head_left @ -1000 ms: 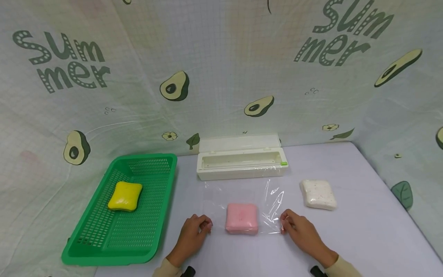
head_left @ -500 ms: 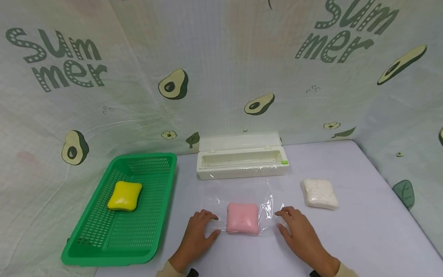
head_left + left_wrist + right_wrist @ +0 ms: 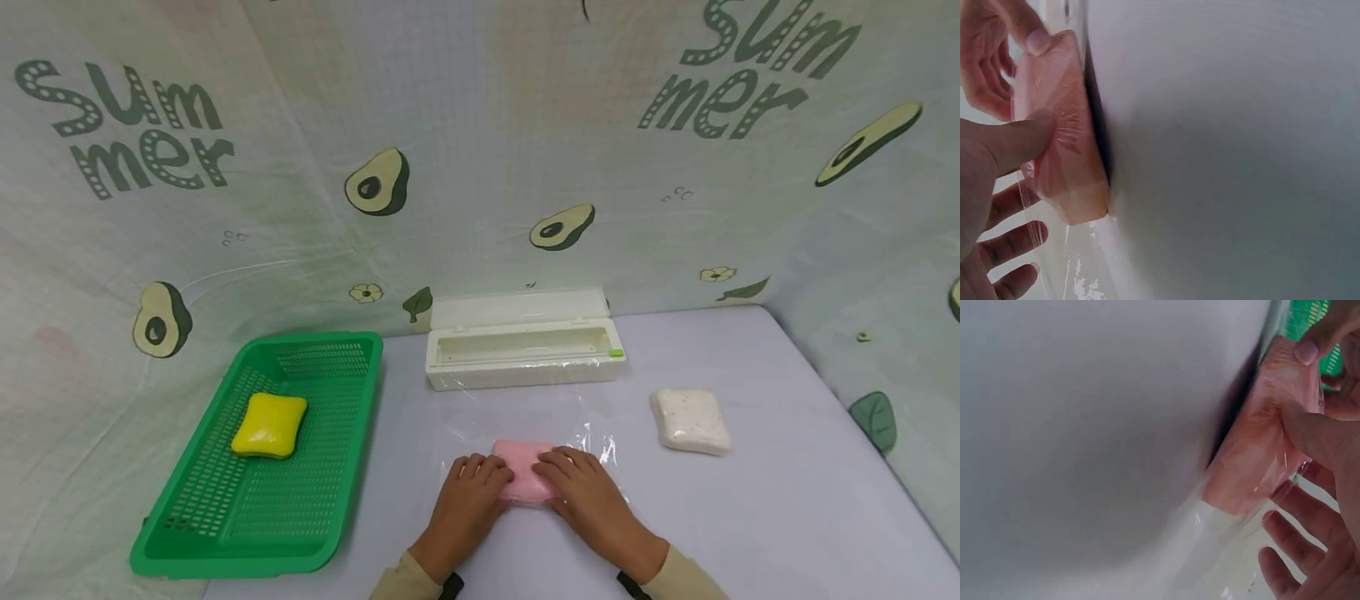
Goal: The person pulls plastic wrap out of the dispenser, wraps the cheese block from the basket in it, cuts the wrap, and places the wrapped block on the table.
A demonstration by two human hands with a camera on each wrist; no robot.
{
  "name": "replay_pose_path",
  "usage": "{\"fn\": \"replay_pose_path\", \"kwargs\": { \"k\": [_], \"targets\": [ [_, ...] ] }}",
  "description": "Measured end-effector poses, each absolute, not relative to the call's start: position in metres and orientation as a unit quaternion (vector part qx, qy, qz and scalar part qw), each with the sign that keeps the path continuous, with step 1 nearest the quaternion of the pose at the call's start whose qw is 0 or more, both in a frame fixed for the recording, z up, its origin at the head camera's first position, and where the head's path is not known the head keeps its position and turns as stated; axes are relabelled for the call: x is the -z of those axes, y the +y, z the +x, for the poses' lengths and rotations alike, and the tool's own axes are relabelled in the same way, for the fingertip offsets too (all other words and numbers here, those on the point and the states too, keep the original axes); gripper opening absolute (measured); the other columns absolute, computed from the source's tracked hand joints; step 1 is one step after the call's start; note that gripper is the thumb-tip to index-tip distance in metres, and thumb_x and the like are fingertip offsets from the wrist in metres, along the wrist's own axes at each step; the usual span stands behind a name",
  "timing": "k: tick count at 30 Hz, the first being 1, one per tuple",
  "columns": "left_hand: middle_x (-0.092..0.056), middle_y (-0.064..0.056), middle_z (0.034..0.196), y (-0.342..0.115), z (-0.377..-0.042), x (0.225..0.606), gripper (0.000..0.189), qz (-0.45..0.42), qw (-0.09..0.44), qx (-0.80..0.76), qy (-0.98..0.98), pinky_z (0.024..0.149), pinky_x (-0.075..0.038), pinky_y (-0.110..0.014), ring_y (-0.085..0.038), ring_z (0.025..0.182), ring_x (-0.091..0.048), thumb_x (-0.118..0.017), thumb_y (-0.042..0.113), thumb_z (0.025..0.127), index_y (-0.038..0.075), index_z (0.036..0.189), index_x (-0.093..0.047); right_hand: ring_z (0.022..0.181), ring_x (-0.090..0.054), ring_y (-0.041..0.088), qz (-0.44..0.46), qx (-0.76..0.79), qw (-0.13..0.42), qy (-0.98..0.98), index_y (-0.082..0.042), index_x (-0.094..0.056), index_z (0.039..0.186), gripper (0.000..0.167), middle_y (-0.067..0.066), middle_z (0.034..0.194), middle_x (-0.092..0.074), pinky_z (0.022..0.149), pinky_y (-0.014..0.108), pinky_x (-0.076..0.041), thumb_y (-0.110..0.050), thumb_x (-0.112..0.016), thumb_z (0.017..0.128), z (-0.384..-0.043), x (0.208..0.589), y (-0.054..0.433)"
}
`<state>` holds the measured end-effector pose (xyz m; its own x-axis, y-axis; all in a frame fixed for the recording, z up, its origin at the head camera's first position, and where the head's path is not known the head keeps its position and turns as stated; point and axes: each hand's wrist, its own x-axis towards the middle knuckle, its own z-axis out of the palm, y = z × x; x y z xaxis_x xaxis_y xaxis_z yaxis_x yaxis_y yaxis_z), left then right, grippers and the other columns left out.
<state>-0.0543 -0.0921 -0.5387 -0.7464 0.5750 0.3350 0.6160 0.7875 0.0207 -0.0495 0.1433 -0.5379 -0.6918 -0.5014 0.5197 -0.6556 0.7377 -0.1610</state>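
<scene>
In the head view a square pink block with rounded corners lies on the table under clear plastic film. My left hand holds its left side, fingers bent over the top. From the right, my right hand grips it the same way. Both thumbs show in the wrist views: the left thumb presses the near side of the block, film creased beneath it, and the right thumb presses there too. The film wraps closely over that side, and loose film hangs past the other fingers.
Behind the block stands a long white box, its lid raised. At left, a green basket holds a yellow block. A speckled white block lies on the table at right. A printed curtain closes off the back.
Both hands have come inward from the film's side edges to the pink block. The film's sides have been drawn in with them, and the fingers now lie on the block.
</scene>
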Motion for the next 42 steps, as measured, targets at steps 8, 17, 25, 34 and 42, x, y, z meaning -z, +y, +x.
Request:
{"fn": "replay_pose_path", "kwargs": {
  "k": [8,17,25,34,42],
  "targets": [
    [-0.066,0.006,0.120,-0.087,-0.052,0.524,0.049,-0.304,0.156,0.029,-0.939,0.097,-0.050,-0.039,-0.017,0.111,-0.060,-0.089,0.044,0.084,0.024,0.120,-0.063,0.120,-0.064,0.027,0.304,-0.193,0.145,-0.921,-0.014,-0.075,0.119,0.036,-0.002,0.116,-0.076,0.097,0.051,-0.045,-0.010,-0.085,0.085,-0.057,0.516,0.147],
    [-0.068,0.006,0.113,-0.077,-0.061,0.510,0.053,-0.304,0.212,-0.004,-0.929,0.095,-0.053,-0.037,-0.017,0.106,-0.064,-0.097,0.033,0.076,0.024,0.118,-0.065,0.119,-0.062,0.031,0.306,-0.271,0.061,-0.911,-0.009,-0.073,0.120,0.026,0.001,0.115,-0.073,0.100,0.059,-0.039,0.001,-0.069,0.097,-0.077,0.496,0.157],
    [-0.073,0.006,0.111,-0.073,-0.085,0.501,0.036,-0.297,0.186,-0.007,-0.936,0.097,-0.052,-0.040,-0.018,0.108,-0.064,-0.090,0.027,0.086,0.023,0.117,-0.072,0.120,-0.063,0.038,0.222,-0.309,0.012,-0.925,-0.002,-0.069,0.123,0.021,0.013,0.119,-0.074,0.106,0.063,-0.035,-0.001,-0.061,0.103,-0.094,0.490,0.147],
    [-0.076,0.005,0.111,-0.071,-0.113,0.501,0.024,-0.291,0.166,0.043,-0.941,0.098,-0.048,-0.043,-0.020,0.108,-0.063,-0.084,0.024,0.092,0.022,0.115,-0.077,0.117,-0.062,0.031,0.255,-0.224,0.206,-0.918,-0.007,-0.070,0.118,0.034,0.009,0.118,-0.068,0.098,0.054,-0.045,0.000,-0.083,0.087,-0.094,0.502,0.130],
    [-0.070,0.000,0.123,-0.067,-0.127,0.500,0.027,-0.266,0.152,0.047,-0.951,0.104,-0.045,-0.045,-0.023,0.120,-0.058,-0.076,0.026,0.099,0.019,0.124,-0.077,0.121,-0.061,0.030,0.283,-0.158,0.226,-0.919,-0.004,-0.067,0.130,0.051,0.012,0.127,-0.065,0.099,0.049,-0.048,-0.001,-0.083,0.082,-0.094,0.516,0.123]
  ]
}}
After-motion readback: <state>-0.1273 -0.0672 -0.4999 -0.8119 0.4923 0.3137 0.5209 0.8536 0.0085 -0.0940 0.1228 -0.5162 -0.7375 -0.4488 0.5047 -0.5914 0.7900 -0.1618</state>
